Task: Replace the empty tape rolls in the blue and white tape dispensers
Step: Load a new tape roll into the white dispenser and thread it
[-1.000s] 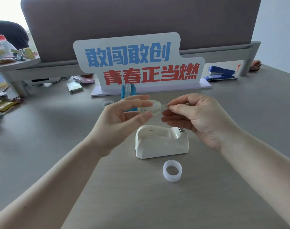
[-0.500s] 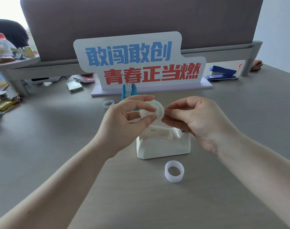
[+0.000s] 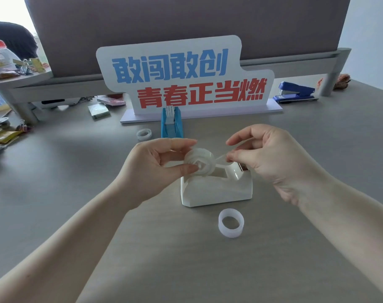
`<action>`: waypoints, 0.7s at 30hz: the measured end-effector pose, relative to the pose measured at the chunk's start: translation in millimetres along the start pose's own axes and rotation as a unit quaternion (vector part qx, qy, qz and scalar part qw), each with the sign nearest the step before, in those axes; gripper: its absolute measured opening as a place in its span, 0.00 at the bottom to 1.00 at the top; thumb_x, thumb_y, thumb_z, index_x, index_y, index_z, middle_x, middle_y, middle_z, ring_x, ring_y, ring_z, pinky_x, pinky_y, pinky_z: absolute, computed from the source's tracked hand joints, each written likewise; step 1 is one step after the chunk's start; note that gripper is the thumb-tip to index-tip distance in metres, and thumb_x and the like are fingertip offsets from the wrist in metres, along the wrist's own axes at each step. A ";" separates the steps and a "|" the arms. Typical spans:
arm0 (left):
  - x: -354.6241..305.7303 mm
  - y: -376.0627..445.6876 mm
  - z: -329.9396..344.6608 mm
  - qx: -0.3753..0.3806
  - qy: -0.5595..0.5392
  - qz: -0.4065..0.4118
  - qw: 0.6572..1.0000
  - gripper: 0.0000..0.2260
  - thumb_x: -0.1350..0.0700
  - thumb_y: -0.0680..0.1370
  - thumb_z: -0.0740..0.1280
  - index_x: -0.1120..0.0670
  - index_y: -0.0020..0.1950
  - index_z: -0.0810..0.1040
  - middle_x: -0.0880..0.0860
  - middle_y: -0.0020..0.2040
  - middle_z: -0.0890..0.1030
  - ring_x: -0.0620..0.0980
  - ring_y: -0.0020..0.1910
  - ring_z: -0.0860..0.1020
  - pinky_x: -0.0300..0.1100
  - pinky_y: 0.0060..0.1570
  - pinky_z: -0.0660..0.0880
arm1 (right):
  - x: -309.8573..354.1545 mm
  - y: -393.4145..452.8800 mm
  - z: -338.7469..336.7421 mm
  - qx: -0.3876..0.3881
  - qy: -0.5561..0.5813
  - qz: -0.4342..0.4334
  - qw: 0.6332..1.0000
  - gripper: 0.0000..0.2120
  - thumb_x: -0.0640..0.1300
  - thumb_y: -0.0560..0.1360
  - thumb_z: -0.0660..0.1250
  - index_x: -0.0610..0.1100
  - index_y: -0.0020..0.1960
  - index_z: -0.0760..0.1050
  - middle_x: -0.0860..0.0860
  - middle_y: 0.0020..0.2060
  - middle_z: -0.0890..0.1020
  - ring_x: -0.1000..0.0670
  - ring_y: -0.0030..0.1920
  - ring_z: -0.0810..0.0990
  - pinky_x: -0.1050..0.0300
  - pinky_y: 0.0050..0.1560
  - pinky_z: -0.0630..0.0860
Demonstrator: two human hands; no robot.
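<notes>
My left hand [image 3: 155, 169] grips a clear tape roll [image 3: 202, 161] on a white hub, just above the rear slot of the white tape dispenser [image 3: 214, 190]. My right hand [image 3: 271, 158] pinches the roll's loose tape end, stretched a short way to the right over the dispenser's cutter end. An empty white core [image 3: 231, 225] lies on the desk in front of the dispenser. The blue tape dispenser [image 3: 171, 124] stands behind my hands, with another small ring [image 3: 143, 134] to its left.
A white sign with blue and red characters [image 3: 186, 84] stands at the back on a base. A blue stapler [image 3: 295, 92] sits at the back right. Sticky notes [image 3: 99, 110], clips and wrappers clutter the far left. A grey partition rises behind.
The roll has turned so its face shows and dropped toward the white dispenser. My right hand has drawn the tape end out to the right.
</notes>
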State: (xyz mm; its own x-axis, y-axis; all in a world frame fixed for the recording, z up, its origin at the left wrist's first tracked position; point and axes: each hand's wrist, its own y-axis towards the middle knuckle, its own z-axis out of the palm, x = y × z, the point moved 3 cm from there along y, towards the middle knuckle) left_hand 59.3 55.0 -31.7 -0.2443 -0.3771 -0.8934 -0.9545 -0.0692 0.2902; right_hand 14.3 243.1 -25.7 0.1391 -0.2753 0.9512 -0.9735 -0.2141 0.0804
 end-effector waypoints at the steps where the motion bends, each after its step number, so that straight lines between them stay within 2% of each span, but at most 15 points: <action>1: -0.7 0.0 -0.5 0.005 0.014 0.012 1.000 0.18 0.56 0.61 0.74 0.47 0.50 0.82 0.45 0.46 0.85 0.43 0.47 0.83 0.39 0.54 0.77 | 0.5 0.4 -1.2 0.004 0.001 0.000 1.000 0.07 0.36 0.67 0.73 0.46 0.42 0.80 0.45 0.36 0.85 0.52 0.33 0.79 0.61 0.40 0.76; 5: -4.7 0.3 0.9 0.026 0.098 0.065 0.993 0.17 0.59 0.65 0.75 0.41 0.49 0.80 0.45 0.46 0.82 0.39 0.47 0.80 0.31 0.52 0.74 | -0.9 0.6 -2.6 0.010 0.007 0.002 1.000 0.05 0.35 0.67 0.73 0.43 0.41 0.81 0.44 0.37 0.86 0.53 0.33 0.79 0.71 0.32 0.73; 7: -6.6 0.1 2.6 0.034 0.141 0.091 0.985 0.17 0.58 0.66 0.75 0.40 0.49 0.79 0.44 0.46 0.80 0.38 0.47 0.78 0.28 0.50 0.72 | -2.9 0.7 -3.2 0.009 0.008 0.005 1.000 0.05 0.36 0.67 0.73 0.44 0.41 0.81 0.44 0.37 0.86 0.52 0.35 0.80 0.73 0.31 0.72; 11: -5.4 0.4 3.9 0.056 0.176 0.125 0.975 0.17 0.55 0.68 0.73 0.44 0.56 0.79 0.45 0.49 0.79 0.45 0.49 0.78 0.34 0.52 0.75 | -3.0 0.6 -5.4 0.007 0.016 -0.003 1.000 0.06 0.36 0.67 0.73 0.45 0.38 0.80 0.46 0.35 0.86 0.52 0.35 0.81 0.74 0.31 0.72; 13: -5.1 1.0 4.1 0.071 0.197 0.153 0.966 0.17 0.53 0.70 0.72 0.46 0.59 0.78 0.46 0.51 0.78 0.45 0.50 0.77 0.35 0.53 0.74 | -2.4 -0.4 -5.8 0.008 0.020 -0.012 1.000 0.06 0.35 0.67 0.73 0.45 0.38 0.80 0.46 0.34 0.85 0.53 0.33 0.81 0.73 0.31 0.72; 18: -4.7 1.3 7.5 0.084 0.242 0.197 0.946 0.14 0.53 0.71 0.68 0.50 0.56 0.81 0.46 0.50 0.79 0.41 0.50 0.76 0.33 0.51 0.74 | -4.5 -2.1 -5.4 0.018 -0.006 -0.020 1.000 0.05 0.36 0.68 0.72 0.45 0.39 0.80 0.48 0.33 0.85 0.55 0.33 0.79 0.70 0.35 0.74; 21: -1.1 0.1 10.3 0.081 0.243 0.205 0.945 0.13 0.53 0.72 0.68 0.51 0.55 0.82 0.47 0.49 0.79 0.42 0.49 0.77 0.34 0.50 0.75 | -5.7 -2.6 -5.7 0.022 -0.012 -0.018 1.000 0.05 0.36 0.69 0.72 0.46 0.40 0.80 0.49 0.33 0.86 0.56 0.32 0.80 0.72 0.33 0.73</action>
State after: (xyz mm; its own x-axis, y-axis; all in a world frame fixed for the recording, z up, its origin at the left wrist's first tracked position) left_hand 57.6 64.9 -34.3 -0.5298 -0.7236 -0.4425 -0.8196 0.3027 0.4864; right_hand 15.1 250.5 -29.7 0.1777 -0.2886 0.9408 -0.9589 -0.2656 0.0997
